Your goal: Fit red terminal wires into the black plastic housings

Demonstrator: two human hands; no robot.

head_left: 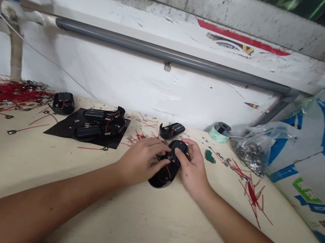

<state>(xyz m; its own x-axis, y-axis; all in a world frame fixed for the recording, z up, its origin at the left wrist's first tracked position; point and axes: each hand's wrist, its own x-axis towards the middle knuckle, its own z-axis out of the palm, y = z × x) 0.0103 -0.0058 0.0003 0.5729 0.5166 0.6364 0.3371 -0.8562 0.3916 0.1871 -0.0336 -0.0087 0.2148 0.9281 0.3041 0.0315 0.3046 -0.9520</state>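
A black plastic housing (160, 181) with a rounded lower end rests on the table between my hands, a thin red wire curving inside it. My right hand (194, 169) grips its right side, thumb on the upper part and fingers around the far edge. From the left, my left hand (140, 158) reaches over the housing's middle, thumb and fingertips pinched close beside a small metal piece. What lies between those fingertips is hidden. Just behind stands another black housing (173, 130) with a red wire in it.
More black housings (90, 130) lie on a dark sheet (62, 129) at left, near a heap of red wires (7, 92) with metal tabs. To the right are a green piece (210, 156), a tape roll (219, 135), loose red wires (254, 198), a plastic bag of metal parts (252, 154) and a large printed sack (315, 165).
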